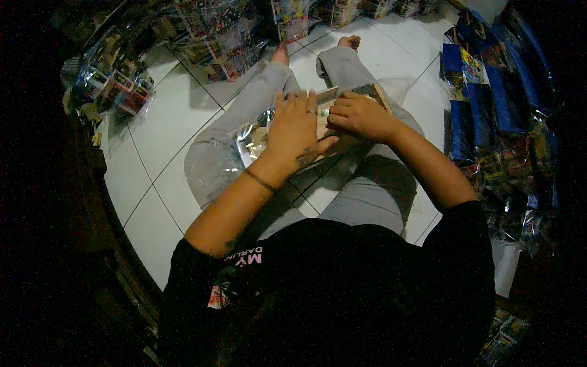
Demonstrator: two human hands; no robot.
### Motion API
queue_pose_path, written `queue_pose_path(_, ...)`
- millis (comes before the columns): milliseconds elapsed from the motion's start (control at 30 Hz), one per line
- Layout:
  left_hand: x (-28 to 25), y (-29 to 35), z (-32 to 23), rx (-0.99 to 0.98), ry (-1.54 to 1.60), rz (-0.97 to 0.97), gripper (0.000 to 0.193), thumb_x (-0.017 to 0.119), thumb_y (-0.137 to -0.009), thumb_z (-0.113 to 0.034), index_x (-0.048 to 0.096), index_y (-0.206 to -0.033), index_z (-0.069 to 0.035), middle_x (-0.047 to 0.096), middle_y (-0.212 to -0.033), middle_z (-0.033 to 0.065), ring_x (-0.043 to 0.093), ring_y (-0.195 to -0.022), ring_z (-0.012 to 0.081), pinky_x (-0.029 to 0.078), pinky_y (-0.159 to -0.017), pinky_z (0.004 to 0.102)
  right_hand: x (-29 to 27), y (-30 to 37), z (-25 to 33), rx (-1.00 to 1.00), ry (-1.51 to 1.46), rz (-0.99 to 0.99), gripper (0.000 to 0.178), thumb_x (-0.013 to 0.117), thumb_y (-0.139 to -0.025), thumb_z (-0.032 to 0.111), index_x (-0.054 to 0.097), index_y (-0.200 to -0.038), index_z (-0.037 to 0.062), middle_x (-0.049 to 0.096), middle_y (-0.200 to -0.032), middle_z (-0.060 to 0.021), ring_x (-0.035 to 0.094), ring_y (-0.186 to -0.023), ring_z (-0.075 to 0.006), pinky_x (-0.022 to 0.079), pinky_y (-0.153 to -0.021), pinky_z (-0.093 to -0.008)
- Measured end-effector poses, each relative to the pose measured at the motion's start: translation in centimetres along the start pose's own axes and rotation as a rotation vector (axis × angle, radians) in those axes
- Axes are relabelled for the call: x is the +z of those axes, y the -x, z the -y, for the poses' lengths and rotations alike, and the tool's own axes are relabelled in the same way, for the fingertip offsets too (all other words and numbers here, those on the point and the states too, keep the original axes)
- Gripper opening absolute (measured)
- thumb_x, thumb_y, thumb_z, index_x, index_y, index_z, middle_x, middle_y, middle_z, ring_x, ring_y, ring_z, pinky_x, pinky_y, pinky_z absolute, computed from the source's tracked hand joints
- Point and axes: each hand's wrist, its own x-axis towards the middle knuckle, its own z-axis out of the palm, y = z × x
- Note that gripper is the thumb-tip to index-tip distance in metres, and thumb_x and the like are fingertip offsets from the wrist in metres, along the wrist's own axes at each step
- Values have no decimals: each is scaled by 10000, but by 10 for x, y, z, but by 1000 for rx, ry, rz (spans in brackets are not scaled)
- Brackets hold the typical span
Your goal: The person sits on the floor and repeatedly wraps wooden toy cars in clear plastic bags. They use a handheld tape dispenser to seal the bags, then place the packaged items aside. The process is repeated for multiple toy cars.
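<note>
Across my lap lies a flat, pale wooden-looking piece with a raised edge [382, 98], partly covered by clear plastic wrap [246, 144]. My left hand [292, 125] rests on top of it, palm down, fingers stretched forward and thumb apart. Close by on the right, my right hand [359, 116] has its fingers curled in at the piece. Whatever those fingers may grip is hidden beneath them. Both hands cover much of the piece, so its full shape cannot be made out.
I sit on a white tiled floor [156, 211], grey-trousered legs [214, 147] bent around the piece. Plastic-wrapped printed packages [226, 46] are piled ahead, with another pile [122, 85] at far left. Blue packages [480, 110] stack along the right, above more wrapped goods [510, 165].
</note>
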Motion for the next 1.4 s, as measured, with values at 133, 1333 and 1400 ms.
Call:
queue_pose_path(133, 21, -3, -2, -12, 67, 373, 338, 607, -782, -290, 635, -953, 1, 617, -932, 174, 588, -930, 340, 437, -867, 442, -7, 3, 13, 102, -37, -47, 154, 580, -761, 174, 538, -883, 90, 551, -854, -43, 541, -848, -230, 419, -786, -351)
queue_pose_path(1333, 56, -28, 27, 41, 111, 189, 142, 548, -748, -136, 652, -738, -40, 658, -741, 157, 661, -677, 307, 523, -606, 406, -48, 142, -9, 1133, -387, -1426, 424, 607, -788, 88, 465, -1179, 9, 537, -1130, -112, 544, -985, -217, 448, -861, -319)
queue_pose_path(1400, 55, -28, 27, 30, 103, 178, 142, 552, -744, -138, 655, -742, -40, 657, -740, 159, 661, -677, 307, 524, -608, 405, -71, 61, -31, 724, -160, -1021, 512, 565, -698, 17, 481, -1203, 19, 512, -1183, -131, 522, -1067, -254, 417, -924, -348)
